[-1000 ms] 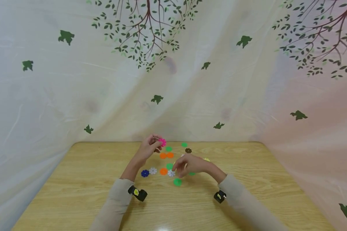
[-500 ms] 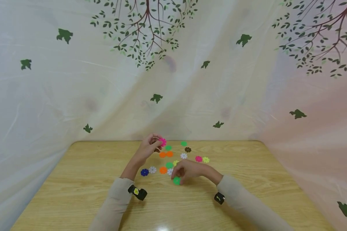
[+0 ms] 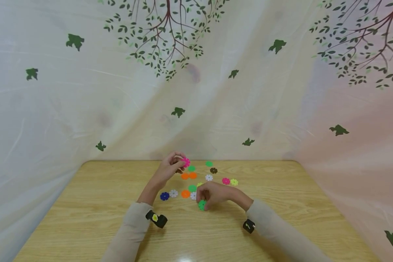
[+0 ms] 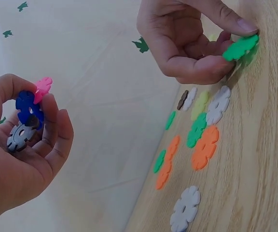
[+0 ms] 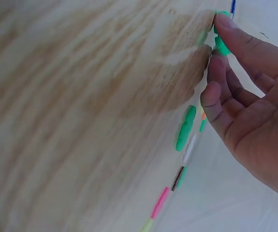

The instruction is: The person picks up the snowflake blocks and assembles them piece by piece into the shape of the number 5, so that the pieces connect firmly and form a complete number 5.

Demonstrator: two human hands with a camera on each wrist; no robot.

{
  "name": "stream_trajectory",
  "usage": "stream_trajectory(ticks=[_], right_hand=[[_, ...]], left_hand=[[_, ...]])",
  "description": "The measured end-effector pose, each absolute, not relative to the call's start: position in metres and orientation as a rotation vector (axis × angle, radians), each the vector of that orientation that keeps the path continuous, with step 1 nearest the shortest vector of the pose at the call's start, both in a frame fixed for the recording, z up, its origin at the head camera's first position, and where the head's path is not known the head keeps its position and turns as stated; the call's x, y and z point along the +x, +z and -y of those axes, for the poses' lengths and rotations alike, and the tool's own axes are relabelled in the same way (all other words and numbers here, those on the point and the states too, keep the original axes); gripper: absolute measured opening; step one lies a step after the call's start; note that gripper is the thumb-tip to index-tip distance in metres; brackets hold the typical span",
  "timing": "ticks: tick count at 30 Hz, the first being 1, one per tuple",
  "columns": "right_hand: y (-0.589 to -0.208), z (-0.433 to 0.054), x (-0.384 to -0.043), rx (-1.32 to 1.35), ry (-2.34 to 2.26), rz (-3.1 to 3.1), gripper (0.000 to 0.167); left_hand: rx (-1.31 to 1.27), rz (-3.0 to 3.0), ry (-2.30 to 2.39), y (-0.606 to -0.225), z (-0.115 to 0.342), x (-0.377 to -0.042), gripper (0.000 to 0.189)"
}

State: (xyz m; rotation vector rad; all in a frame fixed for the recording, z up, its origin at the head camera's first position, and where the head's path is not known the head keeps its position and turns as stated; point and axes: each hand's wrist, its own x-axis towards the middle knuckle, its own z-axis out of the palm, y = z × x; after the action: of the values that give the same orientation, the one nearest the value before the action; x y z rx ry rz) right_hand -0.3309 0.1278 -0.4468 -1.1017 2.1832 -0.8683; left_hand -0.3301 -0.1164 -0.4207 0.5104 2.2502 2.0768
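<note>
My left hand (image 3: 170,167), raised over the table's far left-middle, grips several notched flower-shaped plastic discs. A pink disc (image 4: 43,87), a blue disc (image 4: 25,104) and a grey disc (image 4: 19,137) show between its thumb and fingers in the left wrist view and look joined, though the fingers hide where they meet. Nearer the front, my right hand (image 3: 214,192) pinches a green disc (image 3: 202,205) between thumb and fingertips. That disc is tilted close to the tabletop; whether its edge touches the wood I cannot tell.
Loose discs lie on the wooden table (image 3: 95,218): orange (image 3: 185,194), dark blue (image 3: 165,196), white (image 3: 173,193), brown (image 3: 213,170), pink (image 3: 226,181), yellow (image 3: 234,182) and several more. A pale printed curtain (image 3: 134,109) hangs behind the table.
My right hand has come down and toward the front from above the white disc. It has taken hold of the green disc, which lay flat before. My left hand has hardly moved.
</note>
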Motion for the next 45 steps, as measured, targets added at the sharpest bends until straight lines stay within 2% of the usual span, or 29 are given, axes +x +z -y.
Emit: stream_trajectory(ticks=[10, 24, 31, 37, 45], right_hand=[[-0.444, -0.131, -0.341, -1.183, -1.051, -2.264, 0.011], [-0.413, -0.129, -0.351, -1.002, -1.447, -2.382, 0.016], [-0.401, -0.124, -0.352, -0.941, -1.656, -2.384, 0.024], [-0.398, -0.12, -0.351, -0.904, -1.751, -2.409, 0.014], [-0.402, -0.112, -0.35, -0.968, -1.858, -2.37, 0.013]], left_hand=[[0.569, -2.255, 2.111, -0.423, 0.115, -0.331, 0.022], [0.58, -2.225, 2.102, -0.422, 0.113, -0.329, 0.023], [0.56, -2.228, 2.09, -0.422, 0.112, -0.328, 0.023], [0.559, -2.225, 2.086, -0.423, 0.112, -0.329, 0.022], [0.554, -2.212, 2.082, -0.424, 0.112, -0.33, 0.022]])
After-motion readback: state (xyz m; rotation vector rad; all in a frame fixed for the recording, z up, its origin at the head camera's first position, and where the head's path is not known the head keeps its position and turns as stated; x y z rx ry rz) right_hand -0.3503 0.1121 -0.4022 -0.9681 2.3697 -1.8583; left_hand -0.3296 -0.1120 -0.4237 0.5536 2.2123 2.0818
